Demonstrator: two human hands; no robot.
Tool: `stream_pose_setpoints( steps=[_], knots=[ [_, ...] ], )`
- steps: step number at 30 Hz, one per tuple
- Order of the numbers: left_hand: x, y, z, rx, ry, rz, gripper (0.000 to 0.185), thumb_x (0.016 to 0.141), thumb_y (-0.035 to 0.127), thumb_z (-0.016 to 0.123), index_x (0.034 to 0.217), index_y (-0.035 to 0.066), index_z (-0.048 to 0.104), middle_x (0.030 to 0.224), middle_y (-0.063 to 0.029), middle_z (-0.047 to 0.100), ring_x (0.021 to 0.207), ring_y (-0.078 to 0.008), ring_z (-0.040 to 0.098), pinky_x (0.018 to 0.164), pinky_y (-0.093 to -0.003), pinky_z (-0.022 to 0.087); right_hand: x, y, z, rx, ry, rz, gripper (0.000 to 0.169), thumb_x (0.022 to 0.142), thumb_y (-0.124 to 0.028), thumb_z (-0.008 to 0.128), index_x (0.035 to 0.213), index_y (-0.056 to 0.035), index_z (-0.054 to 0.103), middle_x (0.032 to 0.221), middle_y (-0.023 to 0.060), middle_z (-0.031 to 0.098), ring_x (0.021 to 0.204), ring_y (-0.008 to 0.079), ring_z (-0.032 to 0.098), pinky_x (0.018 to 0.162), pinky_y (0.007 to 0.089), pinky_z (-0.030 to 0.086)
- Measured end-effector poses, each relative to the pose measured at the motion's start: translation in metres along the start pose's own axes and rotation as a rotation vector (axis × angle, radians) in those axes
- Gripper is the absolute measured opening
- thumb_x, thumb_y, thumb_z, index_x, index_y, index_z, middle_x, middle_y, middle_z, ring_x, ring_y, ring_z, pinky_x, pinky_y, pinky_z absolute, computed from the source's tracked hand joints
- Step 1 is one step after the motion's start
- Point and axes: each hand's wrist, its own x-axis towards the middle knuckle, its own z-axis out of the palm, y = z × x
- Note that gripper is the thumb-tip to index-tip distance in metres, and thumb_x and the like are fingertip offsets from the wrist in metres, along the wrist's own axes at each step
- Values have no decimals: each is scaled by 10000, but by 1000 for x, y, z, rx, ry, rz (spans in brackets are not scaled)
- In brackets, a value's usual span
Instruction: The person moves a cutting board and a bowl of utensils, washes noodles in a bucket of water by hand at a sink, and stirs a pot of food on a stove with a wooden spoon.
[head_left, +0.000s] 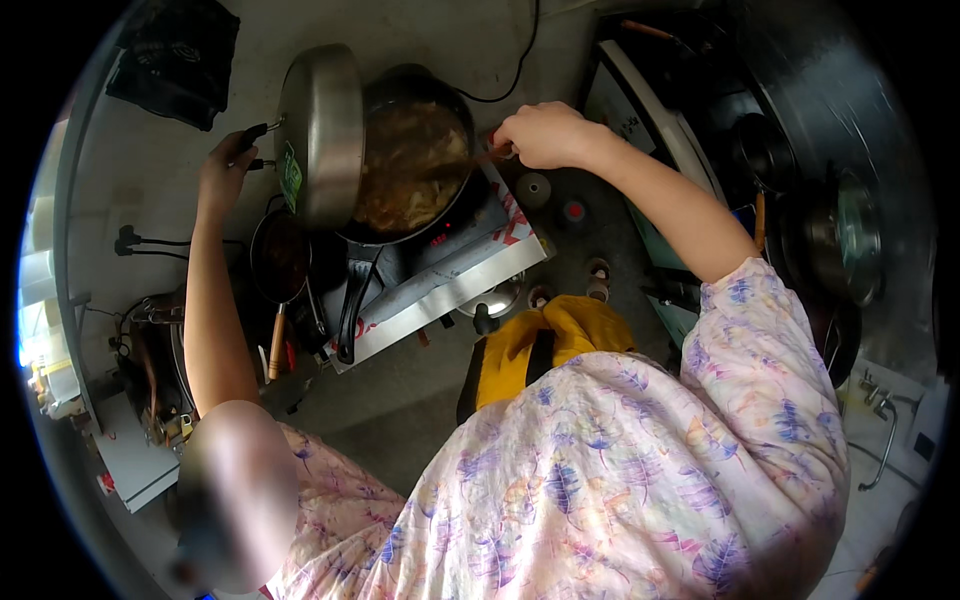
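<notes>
My left hand (225, 176) grips the black-covered handle of a stainless steel pot (330, 142). The pot is tipped onto its side against the left of a dark frying pan (379, 238); its inside is hidden from me. A green sticker (291, 176) shows on the pot. Brown, saucy food with paler pieces (412, 165) fills the pan, which stands on an induction cooker (457, 225) with lit red digits. My right hand (547, 135) is closed around a reddish-brown utensil (491, 154), whose far end reaches into the food.
Left of the cooker sits a small pan (281, 255) with a wooden handle. The frying pan's black handle (356, 307) points towards me. A metal lid (495, 300) lies below the cooker's edge. Shelves with pans (761, 154) stand at right, and a black cable (517, 75) runs behind.
</notes>
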Motion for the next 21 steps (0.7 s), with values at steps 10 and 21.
stream_pose_setpoints(
  steps=[10, 21],
  knots=[
    [0, 11, -3, 67, -42, -53, 301, 852, 131, 634, 1120, -3, 609, 925, -101, 673, 853, -144, 613, 744, -292, 466, 14, -39, 46, 83, 148, -78, 322, 742, -54, 530, 1027, -74, 680, 971, 205, 670, 957, 352, 645, 808, 452, 520],
    [-8, 12, 0, -19, -31, 6, 305, 856, 118, 632, 1128, -16, 601, 984, -126, 682, 895, -199, 632, 792, -315, 469, 0, -59, 46, 114, 69, -179, 331, 751, -54, 535, 1043, -78, 689, 974, 167, 684, 946, 329, 653, 831, 426, 510]
  ],
)
